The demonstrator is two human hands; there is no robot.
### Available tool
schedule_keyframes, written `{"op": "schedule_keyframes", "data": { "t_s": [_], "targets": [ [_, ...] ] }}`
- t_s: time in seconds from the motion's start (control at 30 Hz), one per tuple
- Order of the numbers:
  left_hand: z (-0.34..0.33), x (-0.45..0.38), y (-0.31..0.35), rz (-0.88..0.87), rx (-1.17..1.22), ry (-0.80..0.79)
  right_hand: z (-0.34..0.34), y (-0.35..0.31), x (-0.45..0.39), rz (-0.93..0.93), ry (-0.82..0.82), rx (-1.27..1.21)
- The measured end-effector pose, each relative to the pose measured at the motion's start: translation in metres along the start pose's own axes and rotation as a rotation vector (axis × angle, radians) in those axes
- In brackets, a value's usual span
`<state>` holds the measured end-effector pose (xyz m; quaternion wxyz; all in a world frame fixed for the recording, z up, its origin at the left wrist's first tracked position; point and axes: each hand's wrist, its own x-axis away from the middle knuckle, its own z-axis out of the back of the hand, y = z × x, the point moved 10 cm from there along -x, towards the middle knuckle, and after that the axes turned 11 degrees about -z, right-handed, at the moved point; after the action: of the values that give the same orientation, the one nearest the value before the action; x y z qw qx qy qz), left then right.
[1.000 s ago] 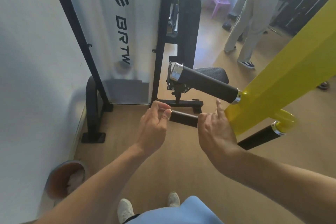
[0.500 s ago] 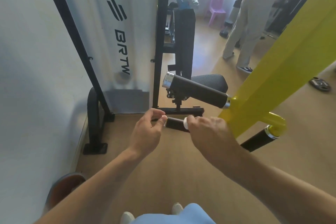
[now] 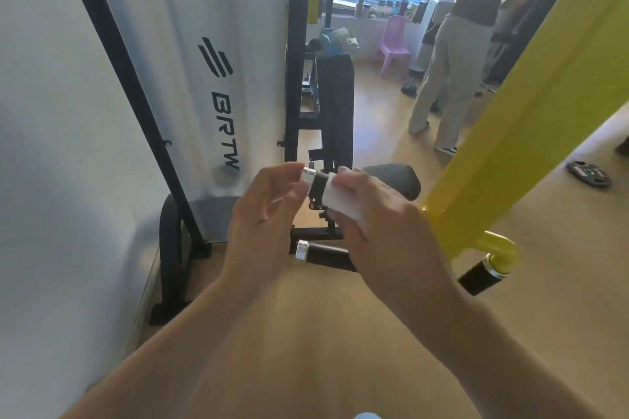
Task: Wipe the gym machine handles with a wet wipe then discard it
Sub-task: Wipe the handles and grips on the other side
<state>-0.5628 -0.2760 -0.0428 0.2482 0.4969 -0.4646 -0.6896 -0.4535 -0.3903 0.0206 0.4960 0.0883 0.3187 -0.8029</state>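
White shroud panel [image 3: 190,85] with black BRTW lettering stands at the left, framed by black uprights. Just right of it the left hand [image 3: 262,211] hovers with a wide, relaxed grip, holding nothing, its fingertips near the chrome end cap of the upper handle [image 3: 318,184]. The right hand [image 3: 377,214] wraps that black handle with the white wet wipe [image 3: 338,197] pressed beneath its fingers. Below both hands the lower handle [image 3: 323,253] juts out uncovered. A yellow machine arm [image 3: 531,133] slants up to the right; beyond it a person in beige trousers [image 3: 446,85] stands on the wooden floor near a pink chair [image 3: 394,44]
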Motion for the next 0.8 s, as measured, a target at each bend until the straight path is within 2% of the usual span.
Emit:
{"op": "schedule_keyframes", "data": {
  "t_s": [0.1,0.2,0.27,0.4,0.53,0.63,0.73,0.8],
  "targets": [
    [-0.002,-0.006,0.002,-0.022,-0.04,-0.022,-0.023,-0.006,0.011,0.006,-0.191,0.006],
    [-0.006,-0.012,0.004,-0.034,-0.048,-0.043,-0.024,-0.014,-0.002,0.075,-0.206,-0.112],
    [-0.01,-0.013,0.004,-0.039,-0.049,-0.058,-0.031,-0.018,-0.014,0.097,-0.201,-0.106],
    [-0.012,-0.013,0.006,-0.099,-0.134,-0.081,-0.033,-0.006,-0.017,0.071,-0.241,0.368],
    [-0.011,-0.011,0.005,-0.067,-0.215,-0.106,-0.022,0.022,-0.008,-0.017,-0.283,0.564],
    [-0.012,-0.009,0.008,-0.068,-0.181,-0.102,-0.034,0.003,-0.014,0.017,-0.334,0.536],
    [-0.009,-0.01,0.011,-0.075,-0.174,-0.11,-0.046,-0.019,-0.014,0.093,-0.471,0.482],
    [-0.007,-0.012,0.011,-0.086,-0.195,-0.127,-0.031,-0.02,-0.011,0.078,-0.557,0.403]
  ]
}}
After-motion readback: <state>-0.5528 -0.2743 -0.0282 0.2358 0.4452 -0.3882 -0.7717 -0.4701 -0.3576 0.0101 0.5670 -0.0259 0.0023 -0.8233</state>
